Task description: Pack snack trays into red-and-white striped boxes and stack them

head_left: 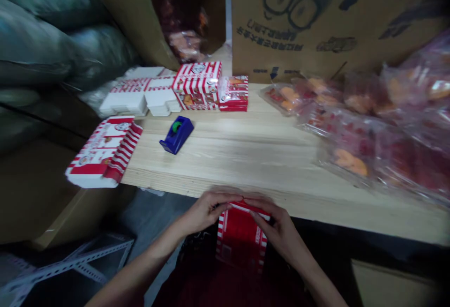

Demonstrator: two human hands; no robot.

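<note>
Striped box (pixel 242 236): lower centre of the frame, off the surface (pixel 246 145) and just below its near edge in view, a plain red panel facing the camera; whether it touches that edge, I cannot tell.
Left hand (pixel 203 209): at the box's upper left corner, fingers bent over the far edge and thumb on the near side, pinching that corner.
Right hand (pixel 281 225): at the upper right corner, fingers reaching over the same edge, thumb laid along the red panel, pinching the box between them.
Fingertips: the two hands' tips almost meet at the middle of the edge; what they do behind it is hidden.
Edge work: the step looks like pressing or folding that end; best done with equal force from both sides, so the crease runs straight.
Card walls: they would likely buckle under a hard squeeze, so the thumbs should steady rather than dig in.
Corners: worth seating both squarely before letting go of either.
Tape dispenser (pixel 180 137): blue, left of centre on the surface, well apart from both hands.
Bagged food (pixel 351 161): heaped along the right side, clear of the elbows.
</note>
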